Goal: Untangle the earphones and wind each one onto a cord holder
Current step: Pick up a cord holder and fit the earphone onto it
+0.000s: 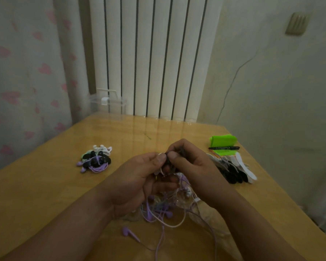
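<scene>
hands: left hand (139, 179) and right hand (194, 172) both pinch black cord holder (167, 162), centre | earphone tangle (164, 210): near, under hands | risk: winding pulls tangle, may tighten knots, slip holder

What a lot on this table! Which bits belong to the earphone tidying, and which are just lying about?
Part of the job: held cord holder, tangled earphones, wound earphones, spare cord holders.
Lying about: black marker, bright green item, clear box.
</scene>
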